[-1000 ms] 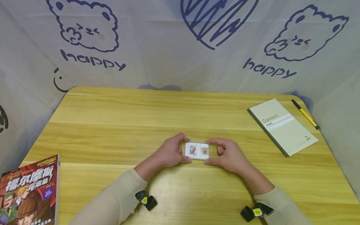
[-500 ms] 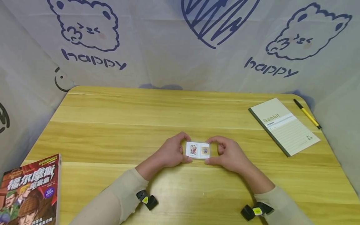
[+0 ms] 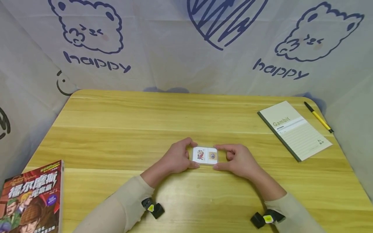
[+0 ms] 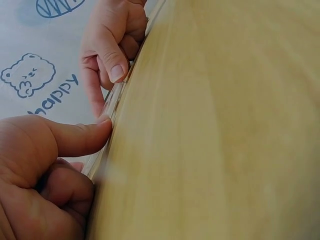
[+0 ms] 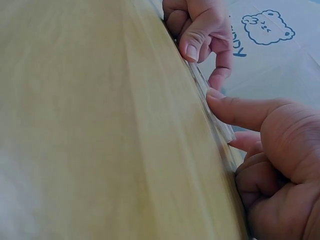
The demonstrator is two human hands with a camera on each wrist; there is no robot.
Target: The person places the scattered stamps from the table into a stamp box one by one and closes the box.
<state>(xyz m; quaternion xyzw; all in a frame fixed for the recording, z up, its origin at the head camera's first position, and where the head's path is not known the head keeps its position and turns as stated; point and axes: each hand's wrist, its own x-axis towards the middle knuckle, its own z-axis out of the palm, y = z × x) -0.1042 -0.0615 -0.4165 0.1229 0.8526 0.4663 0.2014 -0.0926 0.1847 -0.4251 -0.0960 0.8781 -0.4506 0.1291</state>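
Note:
A small flat clear-edged case (image 3: 206,156) lies in the middle of the table in the head view, its long side running left to right. On its white face are a colourful joker-like picture at left and a tan square with a blue round mark at right. My left hand (image 3: 177,157) pinches the left end between thumb and index finger, near and far edge. At the other end my right hand (image 3: 238,160) pinches likewise. Both wrist views show the case's thin transparent edge (image 5: 220,122) low against the tabletop, thumbs on its near side.
A Gambit notebook (image 3: 294,131) lies at the right of the wooden table (image 3: 140,113), with a yellow and black pen (image 3: 319,117) beside it. At the front left is an illustrated book (image 3: 32,197). Behind hangs a white cloth (image 3: 163,55) with bear drawings.
The right index finger has straightened slightly along the case's far edge. Both hands keep their places at the case's ends; otherwise the view only shifts slightly.

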